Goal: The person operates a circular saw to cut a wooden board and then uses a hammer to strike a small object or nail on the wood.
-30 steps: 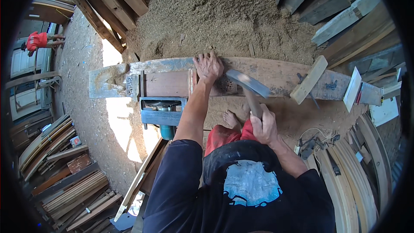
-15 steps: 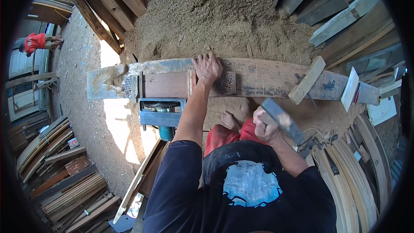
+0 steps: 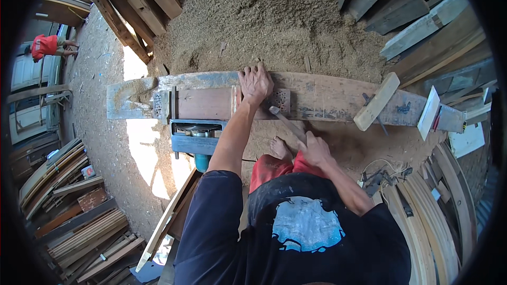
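My left hand (image 3: pixel 256 85) presses down on the long workbench plank (image 3: pixel 332 95), fingers slightly spread toward its far edge. It lies between a pair of thin upright-edged wood strips (image 3: pixel 235 100) and a block full of small holes (image 3: pixel 280 100). A brown board (image 3: pixel 205 102) lies flat left of the strips, with another holed block (image 3: pixel 157 104) beyond its left end. Closed round one end of a flat wooden bar (image 3: pixel 288 124), my right hand (image 3: pixel 315 150) is near my knees. The bar's pale tip points at the right-hand holed block; whether they touch, I cannot tell.
A teal-bodied power tool (image 3: pixel 200 161) in a grey metal frame sits against the plank's near edge. A loose wood piece (image 3: pixel 377 101) lies across the plank's right part. Sawdust (image 3: pixel 253 21) covers the far ground. Stacked boards (image 3: pixel 87 232) stand around; a person in red (image 3: pixel 44 46) is far left.
My right hand has moved slightly left and up, and the bar has swung from pointing right to pointing up-left at the holed block. My left hand stays on the plank.
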{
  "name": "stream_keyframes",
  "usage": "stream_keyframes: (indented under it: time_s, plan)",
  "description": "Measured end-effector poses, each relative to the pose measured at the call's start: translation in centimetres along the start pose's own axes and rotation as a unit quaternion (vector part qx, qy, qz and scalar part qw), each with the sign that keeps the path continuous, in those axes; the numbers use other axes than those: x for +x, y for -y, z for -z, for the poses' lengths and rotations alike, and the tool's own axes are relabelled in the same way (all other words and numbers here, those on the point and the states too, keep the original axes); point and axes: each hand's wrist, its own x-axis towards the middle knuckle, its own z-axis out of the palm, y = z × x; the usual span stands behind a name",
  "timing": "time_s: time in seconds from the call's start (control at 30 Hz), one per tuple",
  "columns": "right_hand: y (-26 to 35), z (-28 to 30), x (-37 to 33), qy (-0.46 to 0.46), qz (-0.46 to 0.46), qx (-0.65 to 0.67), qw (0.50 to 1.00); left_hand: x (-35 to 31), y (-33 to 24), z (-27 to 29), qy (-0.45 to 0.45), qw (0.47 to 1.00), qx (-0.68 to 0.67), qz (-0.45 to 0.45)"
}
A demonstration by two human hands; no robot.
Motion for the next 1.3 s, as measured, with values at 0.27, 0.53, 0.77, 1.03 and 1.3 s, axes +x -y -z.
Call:
stream_keyframes:
  time_s: [0.27,0.53,0.77,1.03,1.3]
  plan:
    - [3.4,3.1,0.1,-0.112,0.184,0.147,0.965,-0.8,0.3,-0.1,-0.041,0.999,-0.026,-0.005]
    - [3.1,4.5,0.2,-0.015,-0.015,0.030,0.999,-0.9,0.6,-0.3,-0.060,0.998,-0.032,-0.009]
    - [-2.6,1.3,-0.1,0.004,-0.035,-0.068,0.997,-0.3,0.1,-0.2,-0.042,0.999,-0.020,0.005]
    - [2.9,6.7,1.4,-0.024,0.012,0.092,0.995,-1.4,0.6,-0.7,-0.050,0.999,-0.014,0.016]
    - [-3.9,4.8,5.3,0.088,-0.039,-0.172,0.980,-0.7,0.5,-1.0,-0.067,0.997,-0.005,0.026]
